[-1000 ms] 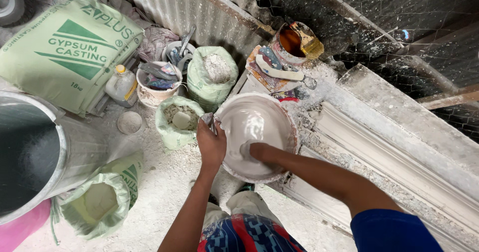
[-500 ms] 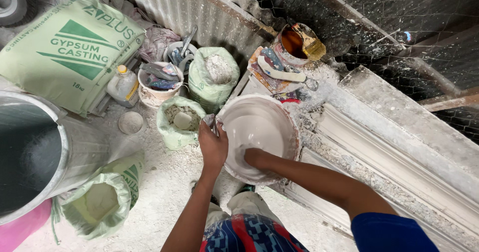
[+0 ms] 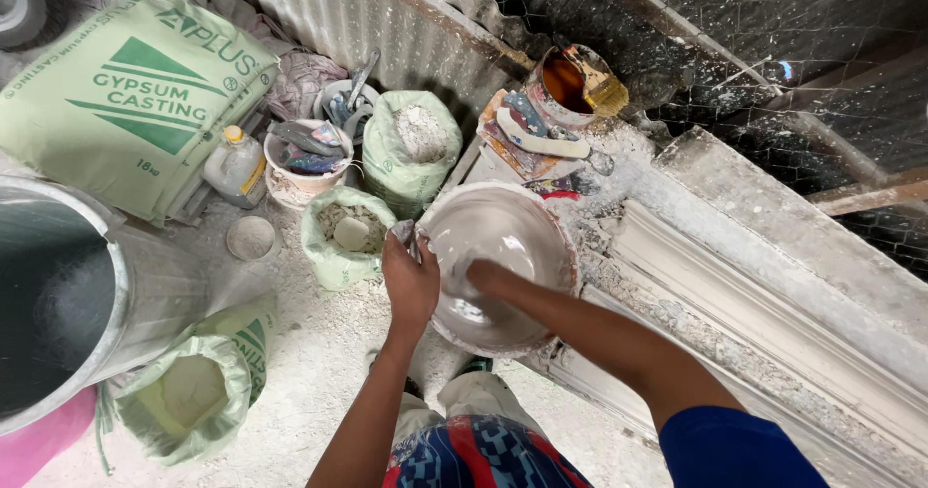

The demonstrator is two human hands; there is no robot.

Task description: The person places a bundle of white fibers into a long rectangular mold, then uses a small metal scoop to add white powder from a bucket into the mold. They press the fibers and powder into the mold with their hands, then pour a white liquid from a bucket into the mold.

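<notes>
Inside the white bowl [image 3: 503, 256], the right hand [image 3: 480, 277] has been pushed deeper, grip hidden; its rim stays clenched by the left hand [image 3: 411, 280].

Dusty white floor [image 3: 319, 372], green sacks [image 3: 126, 101], open powder bags [image 3: 184, 396], bottle [image 3: 235, 164], metal drum [image 3: 68, 295]

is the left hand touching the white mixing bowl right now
Touching. The head view shows the left hand gripping the near-left rim of the white mixing bowl, fingers curled over its edge, with no gap showing between them.
</notes>
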